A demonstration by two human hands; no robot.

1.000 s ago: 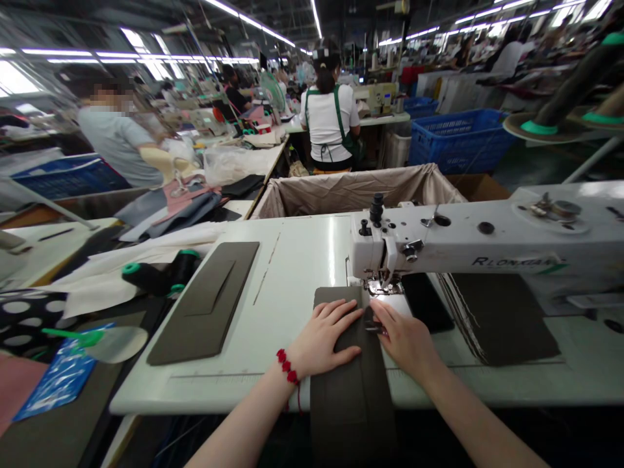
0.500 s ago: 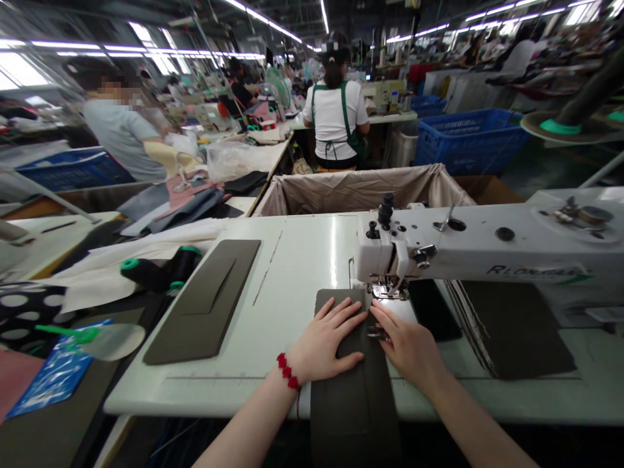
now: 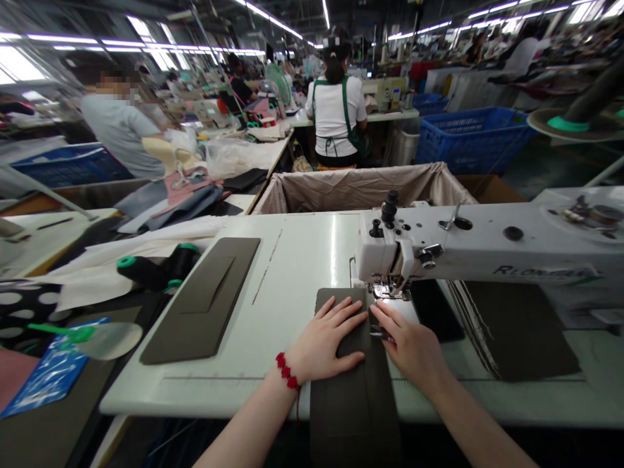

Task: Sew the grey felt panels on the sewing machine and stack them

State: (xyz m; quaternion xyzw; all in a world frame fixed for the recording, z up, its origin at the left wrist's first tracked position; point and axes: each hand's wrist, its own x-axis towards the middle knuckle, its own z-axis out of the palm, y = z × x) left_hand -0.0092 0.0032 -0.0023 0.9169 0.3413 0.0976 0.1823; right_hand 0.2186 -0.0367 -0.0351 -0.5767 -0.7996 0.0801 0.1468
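Note:
My left hand (image 3: 331,341) lies flat with fingers spread on a dark olive fabric panel (image 3: 341,403). That panel runs from beside the presser foot (image 3: 390,289) of the sewing machine (image 3: 478,244) down over the table's front edge. On the panel's right edge rest the fingertips of my right hand (image 3: 412,344), just in front of the foot. Its other fingers curl round thread snips (image 3: 380,333), whose metal tips point left; the rest of the tool is hidden in the palm.
Left on the table (image 3: 292,260) lies another olive panel (image 3: 205,299) with a slit. A stack of olive pieces (image 3: 521,331) sits under the machine arm. Black thread cones (image 3: 141,273) stand at the left. Behind the table is a cloth-lined bin (image 3: 361,185); a co-worker (image 3: 336,117) sits beyond.
The view has shifted very slightly. Both hands and the panel under them stay in nearly the same place by the presser foot.

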